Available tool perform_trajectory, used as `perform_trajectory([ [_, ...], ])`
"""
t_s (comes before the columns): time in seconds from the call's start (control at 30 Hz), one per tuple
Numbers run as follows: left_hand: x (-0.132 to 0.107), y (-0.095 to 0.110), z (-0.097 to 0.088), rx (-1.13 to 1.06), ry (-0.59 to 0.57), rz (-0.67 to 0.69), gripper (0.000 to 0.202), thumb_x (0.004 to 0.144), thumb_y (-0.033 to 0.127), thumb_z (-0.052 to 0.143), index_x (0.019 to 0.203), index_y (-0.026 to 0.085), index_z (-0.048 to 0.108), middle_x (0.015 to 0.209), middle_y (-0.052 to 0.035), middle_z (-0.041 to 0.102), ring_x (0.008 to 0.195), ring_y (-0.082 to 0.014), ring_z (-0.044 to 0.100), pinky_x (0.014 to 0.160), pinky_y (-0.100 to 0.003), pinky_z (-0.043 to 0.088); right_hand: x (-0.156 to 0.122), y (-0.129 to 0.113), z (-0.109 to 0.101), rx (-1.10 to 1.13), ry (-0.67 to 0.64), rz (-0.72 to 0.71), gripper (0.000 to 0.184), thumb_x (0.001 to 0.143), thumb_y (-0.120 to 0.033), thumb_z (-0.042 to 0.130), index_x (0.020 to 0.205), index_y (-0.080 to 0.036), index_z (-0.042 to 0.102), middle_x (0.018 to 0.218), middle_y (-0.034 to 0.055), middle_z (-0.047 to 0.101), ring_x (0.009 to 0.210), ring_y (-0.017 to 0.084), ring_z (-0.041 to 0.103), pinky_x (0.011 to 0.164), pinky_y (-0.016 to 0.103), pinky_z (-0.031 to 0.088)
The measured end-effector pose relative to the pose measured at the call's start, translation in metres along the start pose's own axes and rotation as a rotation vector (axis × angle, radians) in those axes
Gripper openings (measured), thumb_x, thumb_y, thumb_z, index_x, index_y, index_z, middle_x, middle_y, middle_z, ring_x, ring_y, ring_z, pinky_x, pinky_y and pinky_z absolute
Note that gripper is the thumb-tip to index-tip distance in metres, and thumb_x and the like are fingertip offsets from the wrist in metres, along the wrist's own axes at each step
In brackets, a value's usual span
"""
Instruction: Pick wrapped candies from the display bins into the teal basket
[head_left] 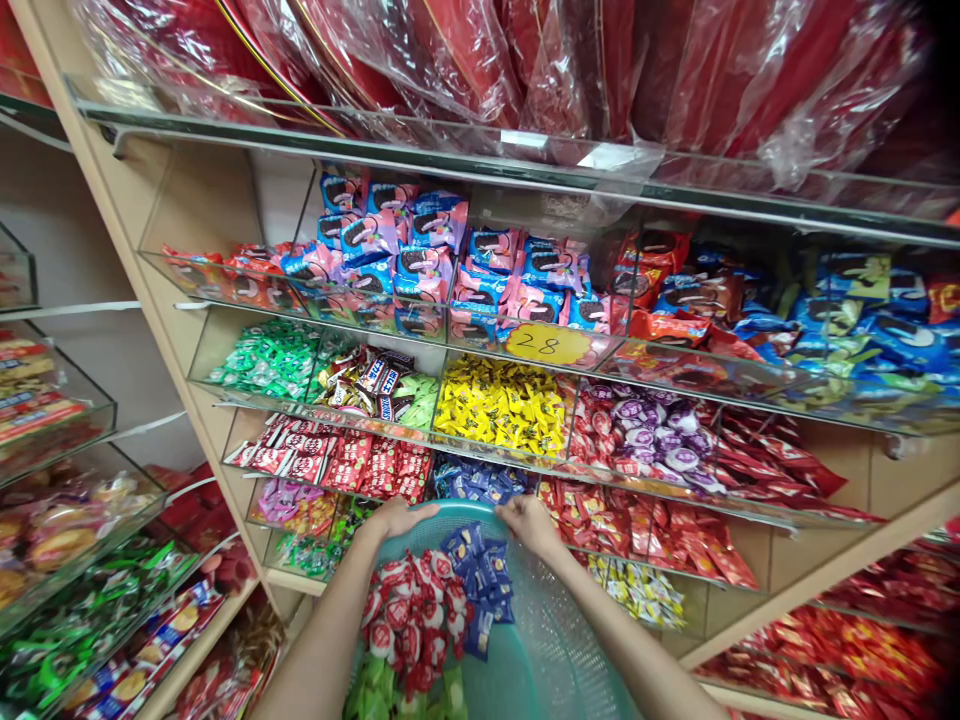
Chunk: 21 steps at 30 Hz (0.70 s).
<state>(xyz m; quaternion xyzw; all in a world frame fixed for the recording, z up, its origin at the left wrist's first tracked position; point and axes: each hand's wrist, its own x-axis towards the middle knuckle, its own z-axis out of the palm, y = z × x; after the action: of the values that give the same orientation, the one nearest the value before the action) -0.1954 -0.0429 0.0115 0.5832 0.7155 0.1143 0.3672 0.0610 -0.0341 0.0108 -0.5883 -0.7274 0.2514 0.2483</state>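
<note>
A teal mesh basket sits below me against the shelf front, holding red-and-white candies, blue-wrapped candies and some green ones. My left hand grips the basket's far rim on the left, fingers curled over it. My right hand rests on the far rim to the right, fingers bent down beside the blue candies in the basket. Just beyond both hands lies the bin of blue-wrapped candies.
Clear acrylic bins fill the wooden shelves: yellow candies, green candies, red wafer packs, purple-and-red sweets, blue cookie packs. A yellow "28" price tag sticks to one bin. Red wrapped goods hang above.
</note>
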Motion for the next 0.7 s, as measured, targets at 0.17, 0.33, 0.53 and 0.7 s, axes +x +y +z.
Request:
perform_trajectory([
  [0.17, 0.000, 0.001, 0.000, 0.012, -0.020, 0.006, 0.087, 0.051, 0.079, 0.042, 0.092, 0.004, 0.059, 0.098, -0.0195, 0.061, 0.088, -0.0293, 0.058, 0.069, -0.031, 0.045, 0.037, -0.006, 0.008, -0.123, 0.097, 0.111, 0.019, 0.073, -0.031, 0.049, 0.061, -0.018, 0.057, 0.061, 0.0023, 0.061, 0.062, 0.011, 0.056, 0.052, 0.018, 0.032],
  [0.33, 0.000, 0.000, 0.000, 0.000, -0.014, 0.011, 0.080, 0.053, 0.076, 0.043, 0.088, 0.006, 0.061, 0.091, -0.0169, 0.064, 0.087, -0.0293, 0.058, 0.068, -0.030, 0.044, 0.050, -0.010, 0.023, -0.198, 0.114, 0.225, 0.021, 0.070, -0.039, 0.054, 0.070, -0.019, 0.061, 0.078, 0.0077, 0.064, 0.074, 0.017, 0.060, 0.055, 0.021, 0.035],
  [0.53, 0.002, -0.002, 0.001, 0.004, -0.009, 0.009, 0.080, 0.053, 0.077, 0.042, 0.086, 0.007, 0.061, 0.087, -0.0170, 0.065, 0.088, -0.0314, 0.058, 0.067, -0.031, 0.045, 0.057, -0.014, 0.026, -0.232, 0.078, 0.319, 0.030, 0.067, -0.046, 0.055, 0.078, -0.019, 0.062, 0.091, 0.0114, 0.063, 0.084, 0.022, 0.059, 0.061, 0.026, 0.040],
  [0.7, 0.008, -0.007, 0.005, -0.050, -0.007, 0.013, 0.082, 0.051, 0.077, 0.044, 0.089, 0.006, 0.061, 0.089, -0.0187, 0.064, 0.092, -0.0329, 0.056, 0.069, -0.032, 0.045, 0.067, -0.014, 0.026, -0.202, 0.029, 0.373, 0.033, 0.061, -0.047, 0.060, 0.074, -0.016, 0.062, 0.092, 0.0147, 0.063, 0.086, 0.027, 0.059, 0.063, 0.030, 0.041],
])
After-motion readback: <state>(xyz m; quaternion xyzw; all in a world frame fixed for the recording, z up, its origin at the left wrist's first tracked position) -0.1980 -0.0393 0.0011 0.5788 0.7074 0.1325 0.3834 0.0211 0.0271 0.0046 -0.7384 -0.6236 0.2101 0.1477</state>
